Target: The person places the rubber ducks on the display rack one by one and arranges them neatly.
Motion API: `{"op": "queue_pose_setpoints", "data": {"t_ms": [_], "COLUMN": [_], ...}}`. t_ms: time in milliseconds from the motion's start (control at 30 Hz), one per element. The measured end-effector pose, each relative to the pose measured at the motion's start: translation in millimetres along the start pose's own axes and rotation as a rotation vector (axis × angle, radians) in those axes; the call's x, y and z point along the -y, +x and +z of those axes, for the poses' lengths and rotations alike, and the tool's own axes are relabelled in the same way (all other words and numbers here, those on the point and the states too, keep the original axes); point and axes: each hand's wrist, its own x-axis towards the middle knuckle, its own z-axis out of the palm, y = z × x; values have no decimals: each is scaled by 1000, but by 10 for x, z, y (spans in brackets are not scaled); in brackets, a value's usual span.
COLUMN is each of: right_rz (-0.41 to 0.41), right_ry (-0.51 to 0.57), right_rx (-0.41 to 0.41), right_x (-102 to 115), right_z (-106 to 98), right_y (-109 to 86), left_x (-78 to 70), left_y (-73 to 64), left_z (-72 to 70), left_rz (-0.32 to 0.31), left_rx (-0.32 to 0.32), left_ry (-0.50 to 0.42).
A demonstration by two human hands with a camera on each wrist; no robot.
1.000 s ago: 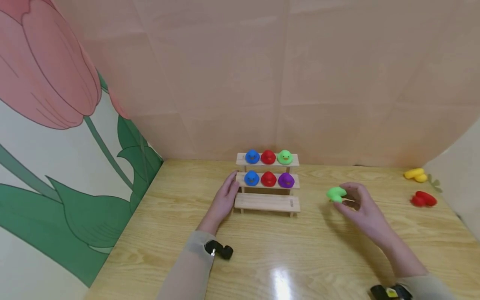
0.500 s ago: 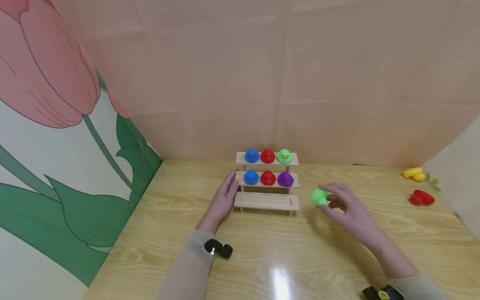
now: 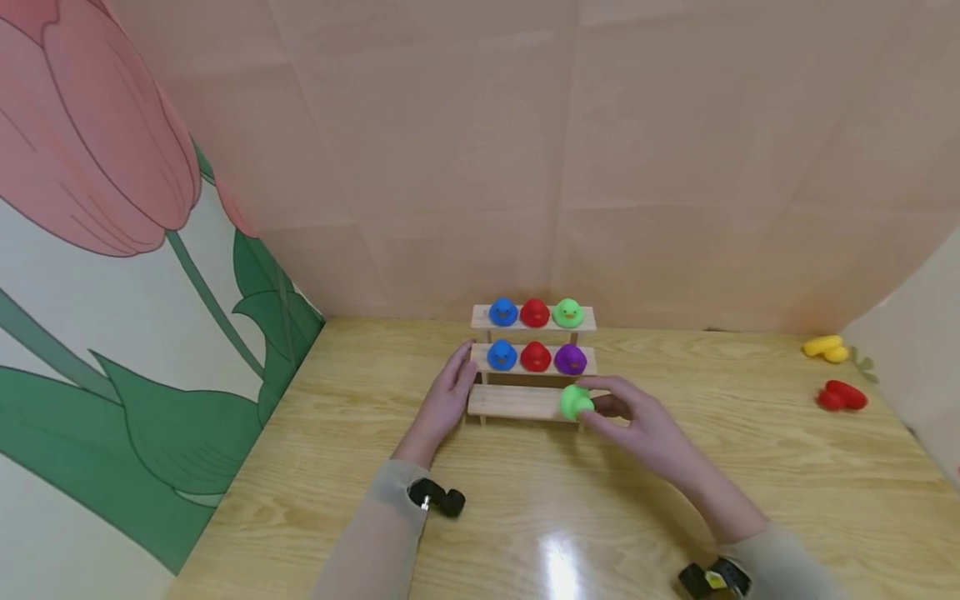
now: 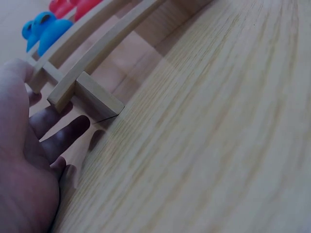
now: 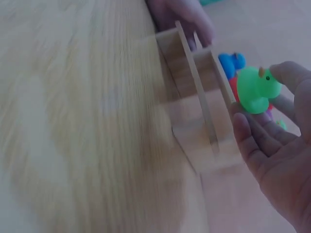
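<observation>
My right hand pinches a light green rubber duck between thumb and fingertips, over the right end of the lowest step of a small wooden three-step stand. In the right wrist view that duck overlaps the stand's edge. At the stand's left side rests my left hand, its loosely extended fingers touching the end of the steps. Blue, red and purple ducks sit on the middle step. The top step bears blue, red and green ducks.
Yellow ducks and red ducks lie near the right edge of the wooden table. A pinkish-beige sheet hangs behind the table, and a tulip-patterned wall borders it on the left.
My right hand has carried the green duck leftward, from the table area right of the stand to over its lowest step. My left hand stays at the stand's left side.
</observation>
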Motion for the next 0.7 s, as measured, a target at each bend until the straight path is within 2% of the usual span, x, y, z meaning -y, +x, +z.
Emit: {"op": "queue_pose_setpoints", "data": {"t_ms": [400,700], "right_rz": [8,13], "right_ry": [-14,-40], "right_rx": [3,25], "right_x": [129,183], "right_z": [390,604], "right_y": [286,422], "left_x": [21,12], "left_y": [1,-9], "left_z": [16,5], "left_rz": [-12,-11], "left_rx": [-5,-6], "left_ry": [5,15]}}
